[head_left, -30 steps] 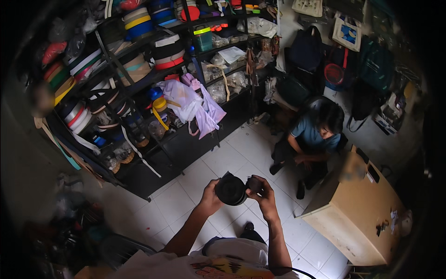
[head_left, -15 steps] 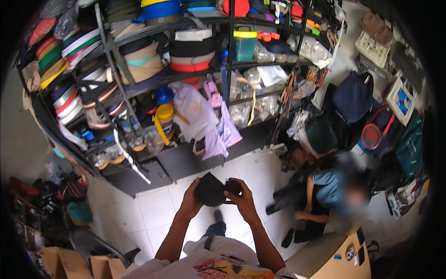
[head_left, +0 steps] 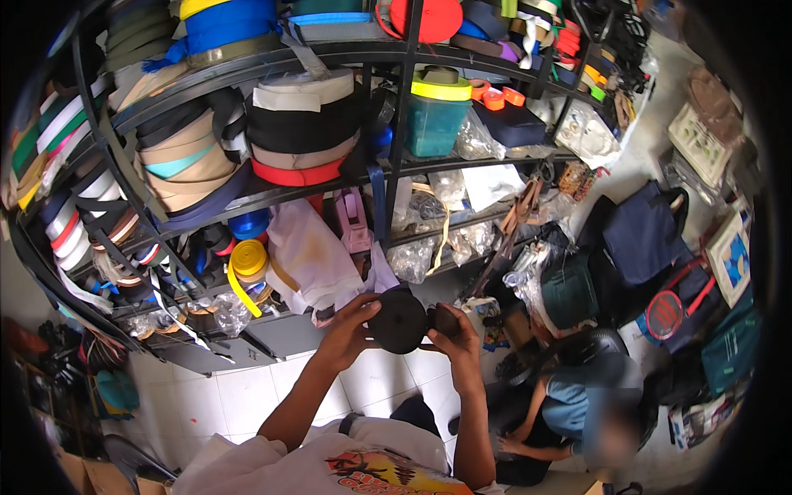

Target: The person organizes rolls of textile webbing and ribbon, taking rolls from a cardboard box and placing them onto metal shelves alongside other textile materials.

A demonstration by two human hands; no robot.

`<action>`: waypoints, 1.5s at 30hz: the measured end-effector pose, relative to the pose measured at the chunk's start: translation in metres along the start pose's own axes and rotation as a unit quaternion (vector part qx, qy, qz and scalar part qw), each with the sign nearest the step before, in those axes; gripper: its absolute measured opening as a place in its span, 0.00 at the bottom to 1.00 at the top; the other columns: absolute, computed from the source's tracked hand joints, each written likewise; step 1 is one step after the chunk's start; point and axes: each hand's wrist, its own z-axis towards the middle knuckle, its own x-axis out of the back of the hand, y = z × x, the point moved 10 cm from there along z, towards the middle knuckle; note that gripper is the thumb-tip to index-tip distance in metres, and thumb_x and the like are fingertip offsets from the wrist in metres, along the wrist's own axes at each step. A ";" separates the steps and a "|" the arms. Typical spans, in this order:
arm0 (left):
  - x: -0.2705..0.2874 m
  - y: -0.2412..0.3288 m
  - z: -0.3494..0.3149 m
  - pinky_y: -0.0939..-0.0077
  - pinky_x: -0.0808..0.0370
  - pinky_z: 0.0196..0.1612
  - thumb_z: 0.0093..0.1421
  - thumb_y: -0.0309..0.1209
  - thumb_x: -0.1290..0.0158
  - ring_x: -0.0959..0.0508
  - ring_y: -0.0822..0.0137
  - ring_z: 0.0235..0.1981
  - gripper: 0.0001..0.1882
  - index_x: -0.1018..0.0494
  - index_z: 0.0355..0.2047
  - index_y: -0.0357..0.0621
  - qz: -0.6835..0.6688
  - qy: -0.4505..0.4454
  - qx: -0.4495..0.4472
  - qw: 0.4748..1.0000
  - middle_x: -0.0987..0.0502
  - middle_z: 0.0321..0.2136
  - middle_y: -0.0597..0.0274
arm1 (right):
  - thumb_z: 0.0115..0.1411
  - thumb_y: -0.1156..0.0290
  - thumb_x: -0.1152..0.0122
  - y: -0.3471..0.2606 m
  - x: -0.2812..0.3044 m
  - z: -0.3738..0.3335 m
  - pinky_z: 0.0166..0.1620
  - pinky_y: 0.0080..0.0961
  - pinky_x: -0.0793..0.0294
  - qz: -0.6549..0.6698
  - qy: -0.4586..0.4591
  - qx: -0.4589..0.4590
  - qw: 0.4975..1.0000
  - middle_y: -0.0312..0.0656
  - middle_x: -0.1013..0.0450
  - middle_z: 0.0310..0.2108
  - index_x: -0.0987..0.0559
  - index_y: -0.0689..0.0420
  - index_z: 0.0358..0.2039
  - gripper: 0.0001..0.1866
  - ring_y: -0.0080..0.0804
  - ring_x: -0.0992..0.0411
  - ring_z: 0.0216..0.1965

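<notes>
Watching through the head camera from afar, I am seeing a white shirt with a colourful print filling the lower edge, both bare forearms reaching up past it. My wearer's left hand is grasping a large black roll by its left side, the thumb lying near its upper edge. The right hand is grasping a small black roll, its fingers closing around it just beside the larger one. Both rolls are sitting in the middle of my view, held up above the white tiled floor; I am not managing to tell whether they are touching.

To the right, a co-worker in a blue top is leaning forward, hands close together. Beyond the hands, a black shelving rack is standing loaded: a yellow roll is resting near a pale plastic bag, and higher up a teal tub is wearing a yellow lid. Farther right, a navy bag is hanging near a red-framed racket.
</notes>
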 end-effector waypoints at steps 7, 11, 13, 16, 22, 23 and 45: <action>0.009 0.037 0.071 0.62 0.19 0.40 0.61 0.45 0.43 0.20 0.59 0.41 0.28 0.32 0.56 0.42 -0.007 0.109 -0.080 0.991 0.25 0.44 0.57 | 0.53 0.81 0.33 -0.024 -0.007 0.113 0.48 0.24 0.24 -0.006 -0.120 0.014 0.993 0.40 0.29 0.47 0.30 0.60 0.55 0.28 0.28 0.30 0.49; 0.002 0.072 0.084 0.71 0.18 0.34 0.62 0.44 0.44 0.20 0.67 0.37 0.22 0.30 0.50 0.44 0.000 0.215 -0.159 0.964 0.25 0.42 0.60 | 0.53 0.82 0.34 -0.041 -0.020 0.164 0.47 0.26 0.23 0.019 -0.177 0.017 0.984 0.41 0.30 0.47 0.31 0.61 0.55 0.28 0.29 0.30 0.48; -0.002 0.089 0.082 0.78 0.20 0.31 0.64 0.43 0.46 0.21 0.73 0.34 0.16 0.30 0.44 0.47 0.004 0.247 -0.205 0.947 0.25 0.39 0.64 | 0.53 0.82 0.34 -0.058 -0.032 0.179 0.46 0.26 0.22 0.014 -0.208 0.029 0.978 0.42 0.30 0.48 0.31 0.61 0.55 0.28 0.30 0.29 0.48; -0.012 0.101 0.076 0.78 0.20 0.31 0.65 0.43 0.48 0.22 0.75 0.33 0.15 0.30 0.46 0.48 0.014 0.281 -0.229 0.932 0.24 0.38 0.66 | 0.52 0.82 0.34 -0.069 -0.045 0.195 0.47 0.26 0.22 0.041 -0.259 0.018 0.965 0.43 0.30 0.47 0.31 0.61 0.55 0.29 0.31 0.29 0.48; -0.026 0.119 0.060 0.71 0.27 0.52 0.59 0.43 0.40 0.27 0.68 0.52 0.30 0.36 0.58 0.46 0.133 0.244 -0.307 0.910 0.29 0.52 0.61 | 0.54 0.79 0.35 -0.043 -0.068 0.216 0.54 0.27 0.29 0.062 -0.305 -0.066 0.948 0.43 0.32 0.52 0.31 0.61 0.57 0.29 0.32 0.32 0.53; -0.028 0.125 0.057 0.71 0.27 0.54 0.57 0.41 0.38 0.28 0.67 0.54 0.33 0.37 0.60 0.46 0.167 0.241 -0.331 0.897 0.30 0.53 0.60 | 0.54 0.79 0.35 -0.038 -0.074 0.219 0.55 0.27 0.31 0.061 -0.316 -0.072 0.944 0.43 0.32 0.53 0.31 0.60 0.57 0.30 0.33 0.33 0.54; 0.020 0.236 0.020 0.68 0.35 0.58 0.28 0.31 0.27 0.29 0.60 0.53 0.51 0.37 0.56 0.36 0.339 0.272 -0.487 0.758 0.31 0.51 0.53 | 0.48 0.79 0.30 -0.112 -0.190 0.217 0.60 0.28 0.38 -0.056 -0.339 0.195 0.919 0.43 0.34 0.55 0.31 0.62 0.58 0.34 0.32 0.35 0.58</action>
